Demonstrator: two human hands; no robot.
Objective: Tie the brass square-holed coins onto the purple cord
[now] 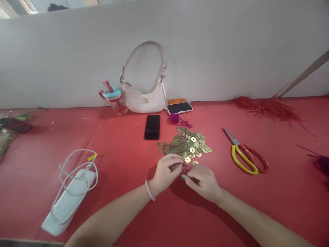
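Note:
Purple yarn (185, 167) runs between my two hands at the front of a heap of brass coins (192, 150) with square holes. My left hand (166, 171), with a pale bead bracelet at its wrist, pinches the yarn between thumb and forefinger. Close beside it, my right hand (203, 180) has its fingers curled and pressed on the same yarn. A strand crosses the coins to a small purple yarn ball (174, 118) behind them. Whether a coin is in the fingers is hidden.
Scissors (239, 147) with yellow and red handles lie right. A black phone (152, 127), a second phone (180, 107), a white handbag (145, 99) and a lidded cup (117, 101) stand or lie behind. A white power strip (72, 199) with coiled cable is left; red shreds (269, 108) lie back right.

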